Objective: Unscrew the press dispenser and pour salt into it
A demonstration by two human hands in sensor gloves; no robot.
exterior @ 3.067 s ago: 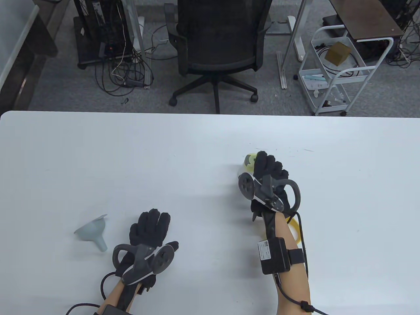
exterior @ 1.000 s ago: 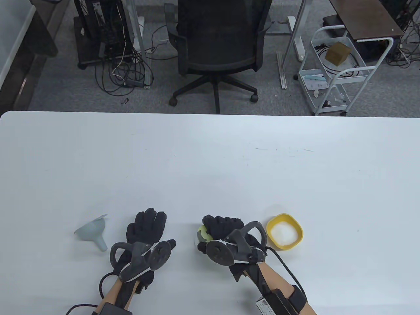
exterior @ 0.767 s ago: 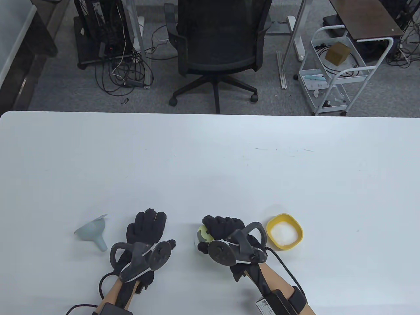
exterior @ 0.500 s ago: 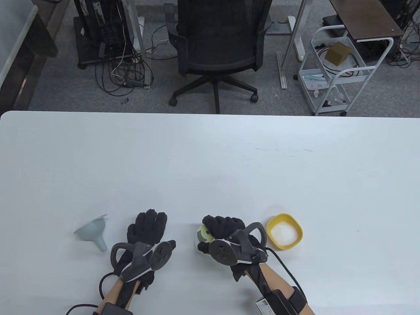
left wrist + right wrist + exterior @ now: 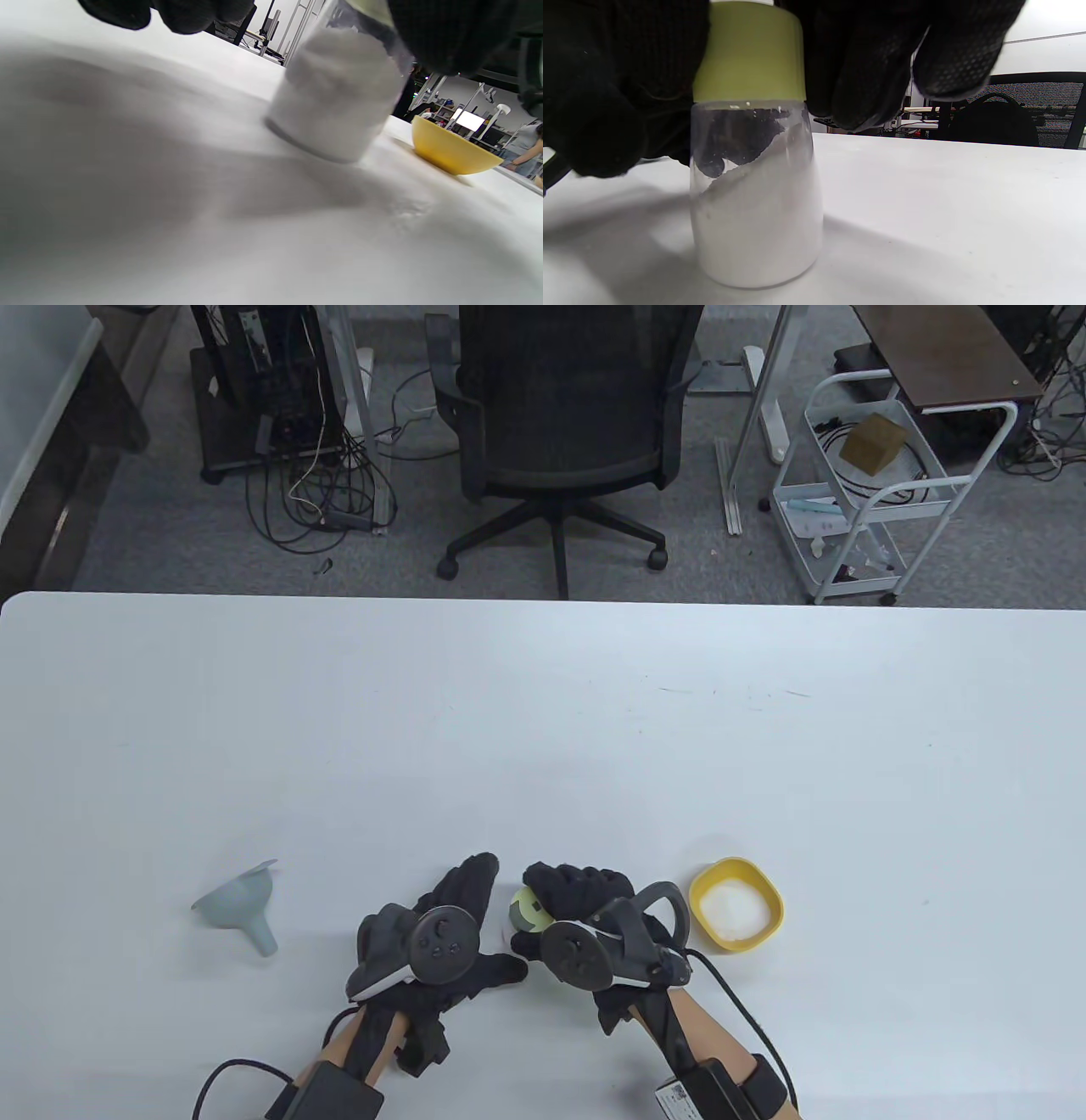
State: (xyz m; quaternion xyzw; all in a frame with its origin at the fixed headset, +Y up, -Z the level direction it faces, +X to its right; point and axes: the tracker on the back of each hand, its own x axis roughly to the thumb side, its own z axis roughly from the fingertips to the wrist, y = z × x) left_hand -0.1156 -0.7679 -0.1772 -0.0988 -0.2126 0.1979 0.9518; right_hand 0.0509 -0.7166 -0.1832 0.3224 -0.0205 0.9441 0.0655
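Note:
The press dispenser [image 5: 755, 199] is a clear jar with white salt inside and a yellow-green cap [image 5: 751, 55]. It stands upright on the white table [image 5: 543, 729] near the front edge; it also shows in the table view [image 5: 524, 911] and the left wrist view [image 5: 339, 93]. My right hand [image 5: 577, 903] grips the cap from above. My left hand [image 5: 462, 929] is open just left of the jar, fingers spread toward it, and I cannot tell if it touches. A yellow bowl [image 5: 736, 903] of salt sits right of the jar.
A pale blue-grey funnel [image 5: 237, 904] lies on its side to the left of my left hand. An office chair [image 5: 564, 432] and a white wire cart [image 5: 874, 492] stand beyond the table's far edge.
My right hand brought the dispenser from mid-table to the front, beside the bowl, and has held still there. In the last half second my left hand swung right toward the jar.

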